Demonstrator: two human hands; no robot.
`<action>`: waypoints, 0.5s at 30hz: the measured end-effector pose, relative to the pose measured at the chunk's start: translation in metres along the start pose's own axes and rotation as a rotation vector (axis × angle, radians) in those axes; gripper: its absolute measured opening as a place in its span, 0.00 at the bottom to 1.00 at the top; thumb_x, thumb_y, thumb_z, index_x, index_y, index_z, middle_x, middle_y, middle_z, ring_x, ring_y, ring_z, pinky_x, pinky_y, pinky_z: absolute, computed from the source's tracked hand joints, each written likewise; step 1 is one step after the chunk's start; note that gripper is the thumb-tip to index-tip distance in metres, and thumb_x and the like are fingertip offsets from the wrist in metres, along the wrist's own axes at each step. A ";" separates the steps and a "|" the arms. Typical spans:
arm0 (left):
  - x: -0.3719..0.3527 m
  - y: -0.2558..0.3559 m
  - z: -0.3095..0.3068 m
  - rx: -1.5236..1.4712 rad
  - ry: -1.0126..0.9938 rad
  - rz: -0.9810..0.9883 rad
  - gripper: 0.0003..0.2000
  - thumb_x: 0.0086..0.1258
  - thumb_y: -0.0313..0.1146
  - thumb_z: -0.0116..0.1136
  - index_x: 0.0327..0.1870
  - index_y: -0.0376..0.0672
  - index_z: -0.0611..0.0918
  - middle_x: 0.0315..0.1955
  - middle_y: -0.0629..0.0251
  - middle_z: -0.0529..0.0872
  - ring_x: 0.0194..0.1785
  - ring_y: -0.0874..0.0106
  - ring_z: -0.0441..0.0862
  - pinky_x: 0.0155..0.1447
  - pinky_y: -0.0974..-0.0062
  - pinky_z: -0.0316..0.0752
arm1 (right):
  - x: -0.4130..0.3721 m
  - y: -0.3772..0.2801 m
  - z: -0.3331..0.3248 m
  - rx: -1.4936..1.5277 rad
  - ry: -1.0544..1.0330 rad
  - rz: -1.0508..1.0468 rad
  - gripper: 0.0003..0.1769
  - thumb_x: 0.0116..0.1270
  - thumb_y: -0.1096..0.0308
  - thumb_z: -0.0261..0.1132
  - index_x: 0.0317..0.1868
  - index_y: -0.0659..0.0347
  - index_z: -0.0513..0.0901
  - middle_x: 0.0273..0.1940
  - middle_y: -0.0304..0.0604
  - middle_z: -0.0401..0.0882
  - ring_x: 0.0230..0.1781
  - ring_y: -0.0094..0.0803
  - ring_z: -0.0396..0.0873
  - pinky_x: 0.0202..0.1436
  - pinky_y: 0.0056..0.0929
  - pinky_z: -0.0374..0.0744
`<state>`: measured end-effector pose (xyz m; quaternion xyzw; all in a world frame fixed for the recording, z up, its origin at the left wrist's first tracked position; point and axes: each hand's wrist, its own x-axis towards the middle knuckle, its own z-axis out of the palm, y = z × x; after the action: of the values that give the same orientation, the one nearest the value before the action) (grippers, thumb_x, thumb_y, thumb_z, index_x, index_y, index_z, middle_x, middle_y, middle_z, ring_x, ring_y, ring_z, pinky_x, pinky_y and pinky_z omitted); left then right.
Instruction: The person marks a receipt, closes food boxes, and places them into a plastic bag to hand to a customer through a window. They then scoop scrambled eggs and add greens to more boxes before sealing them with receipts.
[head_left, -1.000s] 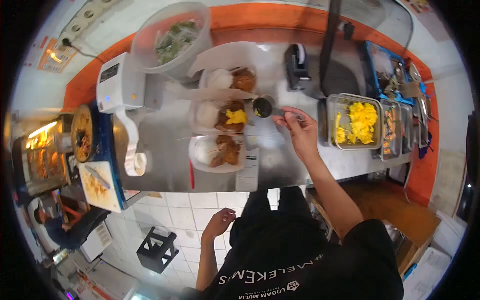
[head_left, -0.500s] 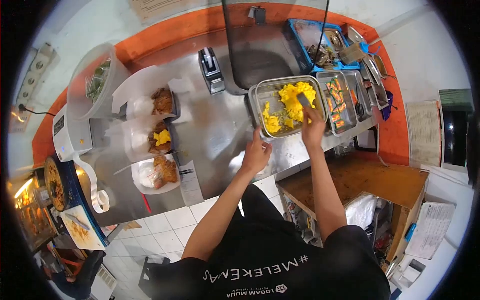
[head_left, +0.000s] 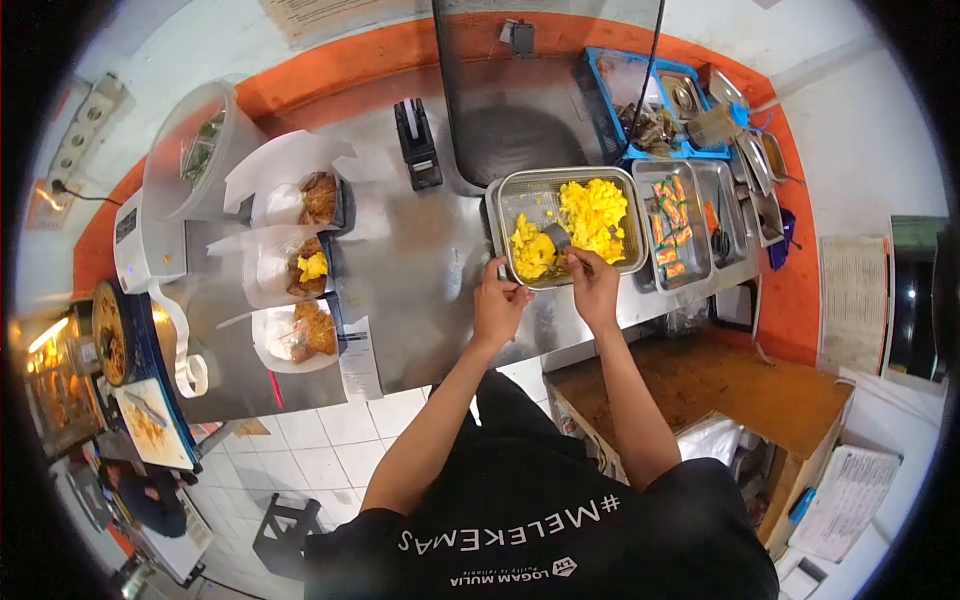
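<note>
A metal tray (head_left: 640,262) holds two heaps of yellow scrambled egg (head_left: 594,212), a smaller one at left and a larger one at right. My left hand (head_left: 498,308) grips the tray's near left corner. In my right hand (head_left: 594,290) is a metal spoon (head_left: 557,236), its bowl at the edge of the smaller heap. Beside the tray on the right stands a metal pan (head_left: 690,278) of small orange and green packets. Three paper-lined food boxes stand to the left; the middle box (head_left: 262,272) has some egg on fried chicken (head_left: 307,287).
A black tape dispenser (head_left: 418,145) stands behind the tray. A blue crate (head_left: 600,75) is at the back right. On the left are a clear tub (head_left: 165,165), a white label printer (head_left: 150,250) and a receipt (head_left: 360,360). Another person (head_left: 150,500) is at lower left.
My right hand and the spoon have moved left and nearer, from the larger egg heap to the smaller one. My left hand has closed in on the tray corner. More egg lies on the left side.
</note>
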<state>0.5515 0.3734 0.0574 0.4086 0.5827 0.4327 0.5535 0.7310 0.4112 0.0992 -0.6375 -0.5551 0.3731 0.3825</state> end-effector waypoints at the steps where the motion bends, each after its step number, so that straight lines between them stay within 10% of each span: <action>1: 0.001 -0.001 0.001 -0.021 0.006 -0.006 0.28 0.70 0.17 0.64 0.69 0.30 0.68 0.34 0.49 0.92 0.39 0.63 0.94 0.44 0.70 0.88 | -0.002 -0.007 -0.001 -0.079 -0.051 -0.089 0.11 0.75 0.76 0.64 0.54 0.71 0.87 0.45 0.57 0.90 0.46 0.47 0.89 0.51 0.34 0.83; 11: 0.003 -0.018 0.008 -0.146 0.042 -0.048 0.28 0.71 0.16 0.64 0.71 0.35 0.68 0.34 0.48 0.90 0.42 0.63 0.94 0.44 0.71 0.89 | -0.002 -0.024 -0.007 -0.313 -0.566 -0.470 0.15 0.67 0.81 0.67 0.54 0.70 0.85 0.50 0.57 0.87 0.49 0.53 0.87 0.54 0.40 0.83; 15: -0.001 -0.003 0.007 -0.141 0.049 -0.095 0.28 0.72 0.16 0.62 0.72 0.35 0.67 0.36 0.48 0.90 0.42 0.61 0.94 0.45 0.71 0.89 | 0.001 -0.003 -0.021 0.010 -0.495 -0.117 0.11 0.73 0.77 0.65 0.53 0.71 0.87 0.46 0.52 0.89 0.43 0.41 0.89 0.50 0.31 0.84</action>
<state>0.5585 0.3718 0.0550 0.3296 0.5830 0.4558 0.5863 0.7488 0.4106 0.1106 -0.4915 -0.6659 0.4979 0.2590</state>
